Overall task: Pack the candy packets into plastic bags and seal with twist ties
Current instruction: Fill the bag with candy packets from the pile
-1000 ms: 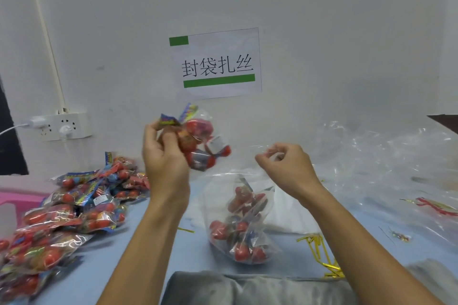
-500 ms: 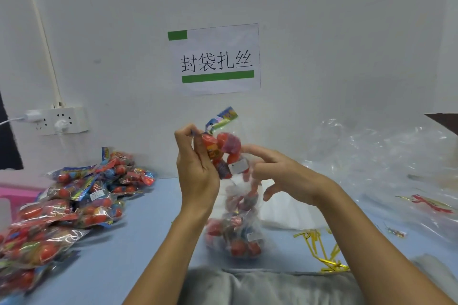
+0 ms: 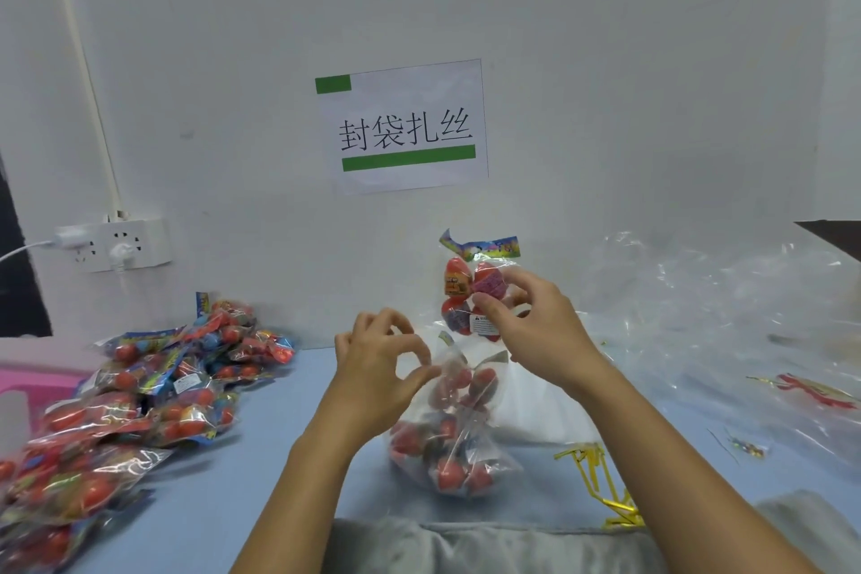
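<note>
While left hand [image 3: 382,368] pinches candy-filled bag [image 3: 454,429], right hand [image 3: 531,331] fingers grip candy pkt [image 3: 470,289].

glossy clear plastic bag [image 3: 459,429] on a smooth matt blue table [image 3: 261,475]; shiny gold foil twist ties [image 3: 601,480] beside the bag.

Packing workstation; printed station label [image 3: 403,126] taped on wall; bulk candy packets [image 3: 140,396] heaped on table [image 3: 261,471]
</note>
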Demonstrator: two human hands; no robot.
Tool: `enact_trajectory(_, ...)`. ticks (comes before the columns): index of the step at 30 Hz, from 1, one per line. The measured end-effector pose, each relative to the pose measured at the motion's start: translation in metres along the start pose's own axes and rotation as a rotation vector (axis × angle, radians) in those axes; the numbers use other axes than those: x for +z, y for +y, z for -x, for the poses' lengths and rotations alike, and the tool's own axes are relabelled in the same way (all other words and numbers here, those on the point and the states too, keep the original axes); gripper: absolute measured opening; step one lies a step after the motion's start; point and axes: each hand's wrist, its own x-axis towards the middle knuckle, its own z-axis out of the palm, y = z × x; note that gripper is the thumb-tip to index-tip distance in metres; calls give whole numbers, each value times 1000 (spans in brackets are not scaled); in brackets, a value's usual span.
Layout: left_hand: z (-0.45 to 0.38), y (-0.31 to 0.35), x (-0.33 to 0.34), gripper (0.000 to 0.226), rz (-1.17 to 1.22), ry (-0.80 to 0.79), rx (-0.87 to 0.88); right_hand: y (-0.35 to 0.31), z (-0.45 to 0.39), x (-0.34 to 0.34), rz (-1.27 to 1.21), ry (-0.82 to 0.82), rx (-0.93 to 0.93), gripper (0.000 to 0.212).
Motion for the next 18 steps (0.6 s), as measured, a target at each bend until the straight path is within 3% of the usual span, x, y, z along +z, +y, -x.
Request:
enact_trajectory(6, -5, 22, -25, 5, 169, 99, 130, 4, -1, 2, 97, 44, 7, 15)
enact_trajectory(11, 2, 38, -45, 6, 407, -69, 107, 4, -1, -2, 247, -166, 58, 24)
enact_trajectory(12, 3, 41, -47, 4, 509, -50, 79, 3, -1, -3, 259, -197, 53, 25)
enact_trajectory(14, 2, 41, -46, 19, 670, 188, -20, 0, 1, -4, 256, -230, 54, 27)
enact_trajectory(16, -2, 37, -45, 12, 630, 421, -206, -2, 2, -5, 237, -248, 41, 28)
enact_trajectory(18, -4, 25, -44, 11, 576, 282, -402, -5, 3, -5, 178, -267, 15, 28)
